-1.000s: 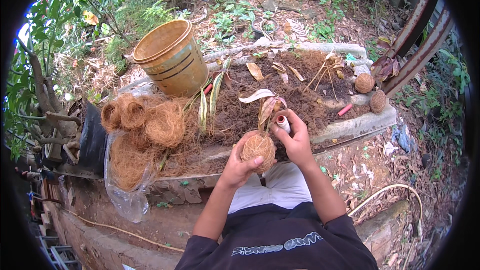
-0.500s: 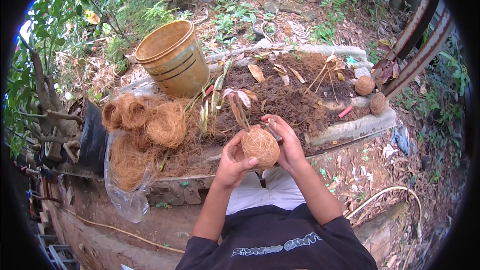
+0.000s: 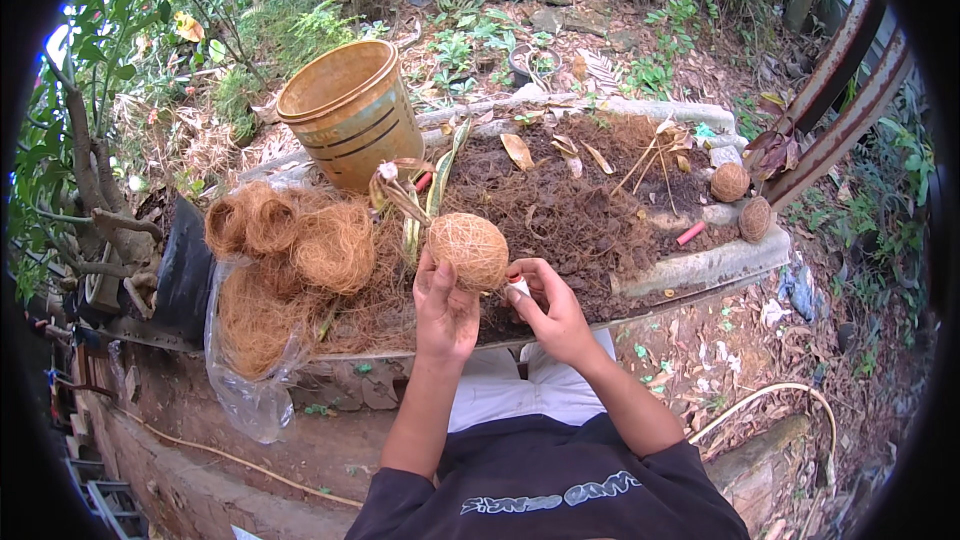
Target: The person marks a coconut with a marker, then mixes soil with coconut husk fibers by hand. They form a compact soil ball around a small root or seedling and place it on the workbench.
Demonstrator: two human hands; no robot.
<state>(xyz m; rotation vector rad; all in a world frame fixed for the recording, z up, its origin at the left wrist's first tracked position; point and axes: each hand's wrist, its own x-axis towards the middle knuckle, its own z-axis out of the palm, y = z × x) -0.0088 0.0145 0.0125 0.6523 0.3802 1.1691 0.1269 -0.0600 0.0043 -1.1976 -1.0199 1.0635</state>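
Fibre ball with a plant's leaves sprouting from it sits cupped in the left hand above the soil-covered tabletop; right hand pinches a small white spool beside it, seemingly for binding.

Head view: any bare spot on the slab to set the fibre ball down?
Freest: the soil between the held fibre ball and the two finished balls at right. Left is crowded with loose coir and the bucket.
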